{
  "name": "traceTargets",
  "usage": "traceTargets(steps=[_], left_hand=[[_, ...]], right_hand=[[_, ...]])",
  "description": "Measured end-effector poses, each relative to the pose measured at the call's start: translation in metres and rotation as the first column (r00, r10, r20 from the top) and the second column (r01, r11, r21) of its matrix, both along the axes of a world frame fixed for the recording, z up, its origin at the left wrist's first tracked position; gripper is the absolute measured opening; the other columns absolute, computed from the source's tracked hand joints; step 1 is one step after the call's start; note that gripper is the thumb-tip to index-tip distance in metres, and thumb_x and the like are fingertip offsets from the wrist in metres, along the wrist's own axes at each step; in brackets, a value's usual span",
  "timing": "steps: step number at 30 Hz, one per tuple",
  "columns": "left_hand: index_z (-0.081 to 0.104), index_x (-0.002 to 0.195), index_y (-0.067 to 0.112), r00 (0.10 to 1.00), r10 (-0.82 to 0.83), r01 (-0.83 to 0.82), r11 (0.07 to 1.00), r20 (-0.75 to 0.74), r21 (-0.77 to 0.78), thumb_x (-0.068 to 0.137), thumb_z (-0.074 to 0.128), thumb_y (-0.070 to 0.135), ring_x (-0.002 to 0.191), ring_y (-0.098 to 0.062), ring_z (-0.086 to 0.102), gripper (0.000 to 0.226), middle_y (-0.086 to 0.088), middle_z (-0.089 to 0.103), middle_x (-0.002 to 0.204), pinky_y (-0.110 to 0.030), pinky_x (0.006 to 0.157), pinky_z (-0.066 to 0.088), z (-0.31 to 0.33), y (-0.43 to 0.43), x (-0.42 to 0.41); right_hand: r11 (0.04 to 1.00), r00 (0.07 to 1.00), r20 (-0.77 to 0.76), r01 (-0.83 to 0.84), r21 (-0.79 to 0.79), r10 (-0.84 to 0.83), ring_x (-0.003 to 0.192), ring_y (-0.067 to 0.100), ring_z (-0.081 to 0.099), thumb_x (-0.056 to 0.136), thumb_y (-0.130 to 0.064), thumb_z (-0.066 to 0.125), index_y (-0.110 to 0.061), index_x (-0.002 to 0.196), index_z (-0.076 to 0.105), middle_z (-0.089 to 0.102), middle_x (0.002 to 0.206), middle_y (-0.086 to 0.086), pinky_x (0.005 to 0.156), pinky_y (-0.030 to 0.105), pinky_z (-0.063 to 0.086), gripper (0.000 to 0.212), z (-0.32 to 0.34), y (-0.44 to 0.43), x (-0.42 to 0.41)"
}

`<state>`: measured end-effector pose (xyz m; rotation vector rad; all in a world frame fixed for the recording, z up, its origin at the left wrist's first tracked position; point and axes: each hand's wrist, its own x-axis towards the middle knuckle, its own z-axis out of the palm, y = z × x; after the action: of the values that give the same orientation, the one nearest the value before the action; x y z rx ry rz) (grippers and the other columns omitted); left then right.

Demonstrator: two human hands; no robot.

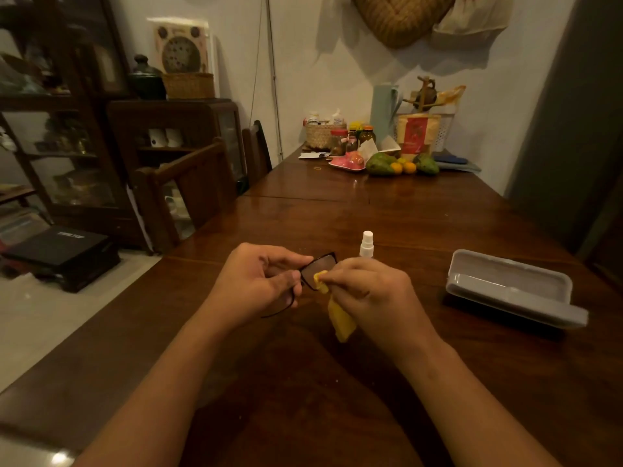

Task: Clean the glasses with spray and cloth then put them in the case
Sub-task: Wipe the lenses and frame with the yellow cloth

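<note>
At Centre Frame: Lens Being Wiped

Near the middle of the frame, the left hand [256, 281] is pinching the glasses [318, 267] by the rim, apparently steadying them above the table [404, 214]. The right hand [367, 291] is gripping the yellow cloth [340, 318] in curled fingers and pressing it against one lens, its tail hanging below. The glasses are showing a thin dark frame and a dim lens. Just behind, the spray [366, 244] is standing upright; the case [512, 288] is lying open at right, probably awaiting them.

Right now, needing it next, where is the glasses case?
In the head view, the open glasses case lies on the table, right of the right hand and spray bottle.
</note>
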<state>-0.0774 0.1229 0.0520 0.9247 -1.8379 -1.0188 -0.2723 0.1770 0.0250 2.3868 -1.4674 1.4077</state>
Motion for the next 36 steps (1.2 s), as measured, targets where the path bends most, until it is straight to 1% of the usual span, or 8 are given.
traceTargets(steps=[4, 11, 16, 18, 22, 24, 30, 36], left_hand=[[0.076, 0.096, 0.014, 0.999, -0.024, 0.024, 1.000, 0.043, 0.012, 0.088, 0.062, -0.010, 0.054, -0.020, 0.067, 0.029, -0.009, 0.070, 0.062, -0.026, 0.054, 0.054, -0.001, 0.002, -0.003], [0.075, 0.100, 0.008, 0.999, -0.001, 0.001, 1.000, 0.041, 0.017, 0.089, 0.060, -0.012, 0.058, -0.020, 0.064, 0.027, -0.014, 0.069, 0.066, -0.032, 0.057, 0.058, 0.000, 0.003, -0.003], [0.075, 0.103, 0.011, 0.998, -0.024, 0.024, 1.000, 0.060, -0.006, 0.090, 0.060, -0.009, 0.059, -0.021, 0.068, 0.027, -0.014, 0.071, 0.067, -0.032, 0.059, 0.060, -0.001, 0.004, -0.003], [0.075, 0.101, 0.014, 0.997, -0.028, 0.029, 0.999, 0.069, -0.012, 0.090, 0.060, -0.008, 0.058, -0.020, 0.068, 0.029, -0.013, 0.072, 0.068, -0.031, 0.059, 0.059, -0.002, 0.003, -0.003], [0.075, 0.097, 0.018, 0.998, -0.014, 0.017, 0.999, 0.063, -0.033, 0.089, 0.061, -0.010, 0.058, -0.018, 0.067, 0.032, -0.012, 0.072, 0.066, -0.033, 0.059, 0.059, -0.005, 0.001, -0.001], [0.075, 0.097, 0.018, 0.999, -0.004, 0.007, 0.999, 0.051, -0.045, 0.089, 0.061, -0.010, 0.058, -0.018, 0.067, 0.032, -0.012, 0.072, 0.066, -0.034, 0.059, 0.059, -0.005, 0.001, -0.001], [0.075, 0.098, 0.015, 1.000, -0.004, 0.005, 0.998, 0.027, -0.060, 0.089, 0.060, -0.011, 0.054, -0.020, 0.066, 0.031, -0.007, 0.070, 0.062, -0.032, 0.056, 0.057, -0.005, 0.001, -0.004], [0.075, 0.099, 0.016, 1.000, 0.020, -0.020, 0.995, 0.000, -0.096, 0.089, 0.061, -0.009, 0.056, -0.019, 0.067, 0.030, -0.007, 0.071, 0.064, -0.030, 0.057, 0.057, -0.002, 0.000, 0.000]], right_hand=[[0.990, 0.986, 0.106, 0.134, -0.049, -0.128, 0.095, 0.003, 0.060, 0.085, -0.004, 0.072, -0.012, 0.106, 0.074, 0.069, 0.104, -0.001, 0.086, 0.009, 0.048, 0.023, 0.000, -0.007, -0.003], [0.998, 0.998, 0.048, -0.041, -0.041, 0.043, 0.099, 0.002, 0.061, 0.085, -0.009, 0.073, -0.018, 0.106, 0.074, 0.067, 0.105, -0.008, 0.083, 0.015, 0.051, 0.023, -0.003, -0.003, 0.006], [0.993, 0.992, 0.088, 0.097, -0.066, -0.091, 0.094, 0.003, 0.060, 0.084, -0.004, 0.073, -0.013, 0.105, 0.074, 0.068, 0.102, -0.003, 0.083, 0.010, 0.048, 0.023, -0.001, -0.006, -0.002], [0.991, 0.991, 0.094, 0.105, -0.077, -0.098, 0.096, 0.006, 0.061, 0.085, -0.005, 0.071, -0.012, 0.106, 0.074, 0.068, 0.102, -0.002, 0.084, 0.016, 0.050, 0.022, -0.001, -0.005, 0.001], [0.998, 0.999, -0.009, -0.041, -0.036, 0.041, 0.102, 0.013, 0.061, 0.088, -0.006, 0.070, -0.015, 0.108, 0.074, 0.067, 0.108, -0.003, 0.081, 0.033, 0.055, 0.023, -0.003, 0.001, 0.010], [0.998, 0.998, -0.031, -0.057, -0.007, 0.057, 0.101, 0.012, 0.061, 0.088, -0.006, 0.070, -0.017, 0.108, 0.074, 0.066, 0.109, -0.004, 0.079, 0.033, 0.055, 0.024, -0.003, 0.002, 0.006], [0.994, 0.995, 0.031, 0.098, -0.055, -0.097, 0.098, 0.012, 0.061, 0.087, -0.002, 0.069, -0.010, 0.109, 0.073, 0.066, 0.107, 0.002, 0.080, 0.031, 0.056, 0.023, 0.000, 0.000, 0.003], [1.000, 0.999, -0.038, 0.001, -0.004, -0.001, 0.098, 0.011, 0.060, 0.087, -0.007, 0.070, -0.013, 0.109, 0.074, 0.064, 0.107, 0.000, 0.078, 0.030, 0.054, 0.022, 0.002, 0.002, 0.002]])
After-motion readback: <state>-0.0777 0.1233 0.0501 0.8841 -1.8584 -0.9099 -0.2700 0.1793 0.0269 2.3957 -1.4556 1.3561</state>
